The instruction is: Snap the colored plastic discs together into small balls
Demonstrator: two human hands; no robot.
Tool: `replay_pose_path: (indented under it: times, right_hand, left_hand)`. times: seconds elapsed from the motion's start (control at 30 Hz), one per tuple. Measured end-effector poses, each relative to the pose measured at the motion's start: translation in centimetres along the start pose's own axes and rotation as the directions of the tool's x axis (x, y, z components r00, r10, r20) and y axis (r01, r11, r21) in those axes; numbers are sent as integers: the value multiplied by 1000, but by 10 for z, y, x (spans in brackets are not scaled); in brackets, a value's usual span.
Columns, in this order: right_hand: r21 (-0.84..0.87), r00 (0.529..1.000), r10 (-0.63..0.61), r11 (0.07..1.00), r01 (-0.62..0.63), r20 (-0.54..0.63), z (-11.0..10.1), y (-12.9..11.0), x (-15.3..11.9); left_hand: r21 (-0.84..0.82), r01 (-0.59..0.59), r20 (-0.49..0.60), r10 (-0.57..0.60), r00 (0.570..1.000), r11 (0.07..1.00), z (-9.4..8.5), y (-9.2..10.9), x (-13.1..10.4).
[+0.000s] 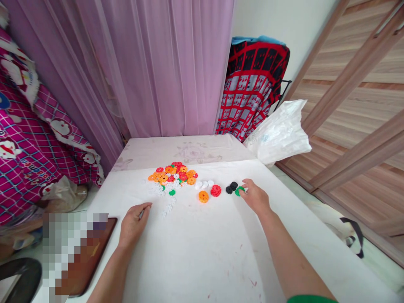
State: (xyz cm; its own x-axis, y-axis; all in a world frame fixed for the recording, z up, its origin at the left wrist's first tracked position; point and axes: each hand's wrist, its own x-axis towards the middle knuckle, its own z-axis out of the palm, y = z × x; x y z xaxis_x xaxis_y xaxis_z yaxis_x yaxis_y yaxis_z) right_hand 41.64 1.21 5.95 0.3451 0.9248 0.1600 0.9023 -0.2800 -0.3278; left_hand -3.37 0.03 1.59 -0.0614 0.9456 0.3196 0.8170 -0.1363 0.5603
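- Right hand [256, 197] is reaching out over the desk [195, 252]; its fingers are curling part-closed, thumb lying at the edge of the green disc [239, 192]. Whether they are gripping it or only touching, cannot tell.
- Green disc is lying just beside the black discs [233, 185]; edge contact is probably suiting so thin a piece, leaving its face mostly uncovered.
- Left hand [134, 223] is resting low near the loose white pieces [168, 206]; fingertips are meeting, nothing showing between them. Arm is keeping to the side, perhaps leaving the middle open to view.
- Mixed pile [176, 174] is sitting toward the far side, orange, red, white and green overlapping; likely within reach of either hand without crowding the near surface.
- White discs [204, 184] are standing out in a short row beside the pile; orange disc [203, 196] and red disc [216, 191] are lying in front, near each other. Spacing is seemingly making each colour easy to pick out.
- Single green piece [172, 192] is lying at the pile's near edge, by the white ones.
- Pale cloth is covering the surface, bright colours showing clearly; white pieces are blending in.
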Motion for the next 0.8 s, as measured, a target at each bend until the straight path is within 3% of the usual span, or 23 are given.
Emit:
replay_pose_path:
  times: [0.53, 0.8]
  right_hand:
    - [-128, 998, -42, 991, 47, 43, -2, 3, 0]
    - [-107, 994, -21, 994, 33, 112, 2, 3, -1]
  left_hand:
    - [-15, 7, 12, -6, 1000, 1000, 0, 1, 0]
    - [-16, 14, 11, -13, 1000, 1000, 1, -1, 0]
